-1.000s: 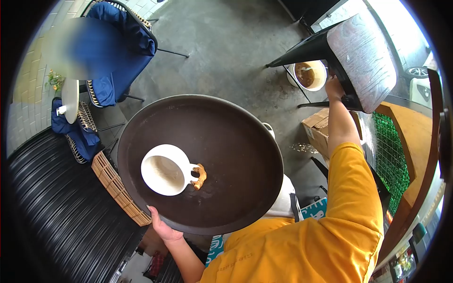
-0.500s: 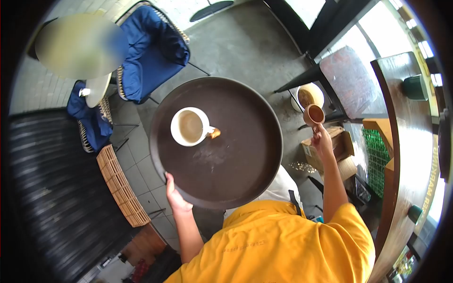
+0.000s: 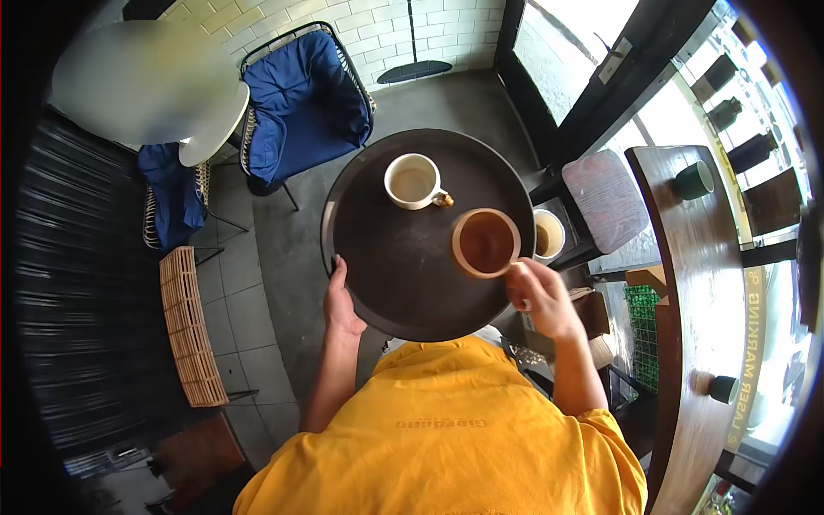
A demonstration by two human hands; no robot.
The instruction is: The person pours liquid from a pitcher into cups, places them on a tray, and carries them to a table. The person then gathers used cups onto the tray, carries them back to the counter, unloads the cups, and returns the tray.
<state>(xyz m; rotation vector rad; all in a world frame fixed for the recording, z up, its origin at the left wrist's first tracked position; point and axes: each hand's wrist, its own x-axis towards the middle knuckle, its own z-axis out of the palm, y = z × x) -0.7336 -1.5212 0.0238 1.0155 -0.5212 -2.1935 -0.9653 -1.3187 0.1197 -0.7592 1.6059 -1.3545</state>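
My left hand [image 3: 342,305] grips the rim of a round dark brown tray [image 3: 395,283], thumb on top and the other fingers hidden beneath. On the tray's far part stands a white cup [image 3: 414,182] with a brownish-gold handle and some pale brown liquid in it. My right hand [image 3: 546,299] is closed on the handle of a brown cup [image 3: 486,244], fingers pinched together. That cup overlaps the tray's right side in this view, and its inside looks reddish brown.
A white bucket [image 3: 549,234] stands on the floor right of the tray. Beyond it are a stool [image 3: 606,202] and a wooden counter [image 3: 699,343] bearing a dark green cup [image 3: 693,181]. Blue-cushioned chairs [image 3: 319,112] and a wicker piece [image 3: 190,326] are at the left.
My right hand has brought the brown cup from over the bucket leftward to the tray. The view has shifted, and the tray with the white cup now appears farther right.
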